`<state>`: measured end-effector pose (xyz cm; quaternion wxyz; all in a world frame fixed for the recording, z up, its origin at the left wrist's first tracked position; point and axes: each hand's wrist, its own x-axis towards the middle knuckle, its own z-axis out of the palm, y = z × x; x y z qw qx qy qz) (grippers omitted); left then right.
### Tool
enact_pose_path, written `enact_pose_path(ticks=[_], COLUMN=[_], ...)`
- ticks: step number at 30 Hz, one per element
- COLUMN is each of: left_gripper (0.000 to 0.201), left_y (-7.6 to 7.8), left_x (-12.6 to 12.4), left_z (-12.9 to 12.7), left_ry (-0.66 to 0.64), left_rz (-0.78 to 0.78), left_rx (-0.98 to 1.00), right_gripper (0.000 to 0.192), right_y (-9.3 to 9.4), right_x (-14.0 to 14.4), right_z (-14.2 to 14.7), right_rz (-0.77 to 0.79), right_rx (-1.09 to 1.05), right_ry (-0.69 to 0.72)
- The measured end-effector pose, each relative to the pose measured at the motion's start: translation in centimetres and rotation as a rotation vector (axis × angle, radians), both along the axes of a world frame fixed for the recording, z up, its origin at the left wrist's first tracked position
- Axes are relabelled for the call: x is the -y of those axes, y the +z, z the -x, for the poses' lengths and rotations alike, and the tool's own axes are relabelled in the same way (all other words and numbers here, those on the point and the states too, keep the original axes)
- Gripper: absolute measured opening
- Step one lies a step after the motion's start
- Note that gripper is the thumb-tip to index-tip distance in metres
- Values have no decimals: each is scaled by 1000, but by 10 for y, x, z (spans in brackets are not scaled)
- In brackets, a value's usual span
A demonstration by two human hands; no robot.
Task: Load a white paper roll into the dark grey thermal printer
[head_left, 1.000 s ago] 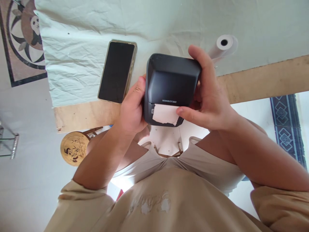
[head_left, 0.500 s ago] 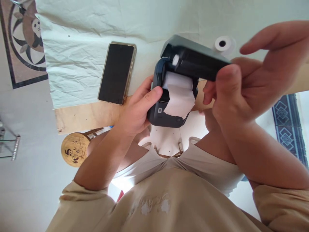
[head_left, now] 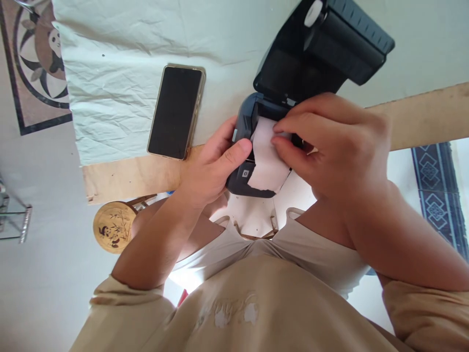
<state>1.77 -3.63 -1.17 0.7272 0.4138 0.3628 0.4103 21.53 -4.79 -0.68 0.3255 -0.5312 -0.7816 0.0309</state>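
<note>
The small black label printer (head_left: 245, 166) sits just above the table edge (head_left: 120, 173) with its lid (head_left: 322, 46) swung wide, exposing the paper strip (head_left: 266, 159). The left hand (head_left: 208, 168) clasps the body, thumb pressed on its rim to steady it, while the right hand (head_left: 337, 142) pinches the strip at the roll bay between curled fingertips. A phone (head_left: 176, 111) lies nearby on the cloth (head_left: 120, 63).

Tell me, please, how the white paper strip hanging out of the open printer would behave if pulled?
The paper strip looks thin and floppy, draping over the printer front. Its torn lower edge suggests it rips easily. Pinched by the right hand, it would probably unroll rather than resist.
</note>
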Motion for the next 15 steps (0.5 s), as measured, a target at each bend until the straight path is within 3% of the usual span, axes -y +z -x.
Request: enact_pose_path(ticks=[4, 8, 11, 15], left_gripper=[29, 28, 28, 30], left_y=[2, 2, 1, 0], left_x=[0, 0, 0, 0], left_z=[-1, 1, 2, 2], left_ry=[21, -52, -54, -9], left_rz=[39, -18, -27, 20], left_rx=[-29, -13, -25, 0], right_gripper=[14, 16, 19, 34], right_y=[5, 8, 12, 14], right_x=[2, 4, 5, 2], right_z=[-3, -3, -2, -17], right_rz=[21, 127, 163, 317], right_rx=[60, 41, -141, -585], right_ry=[45, 86, 114, 234])
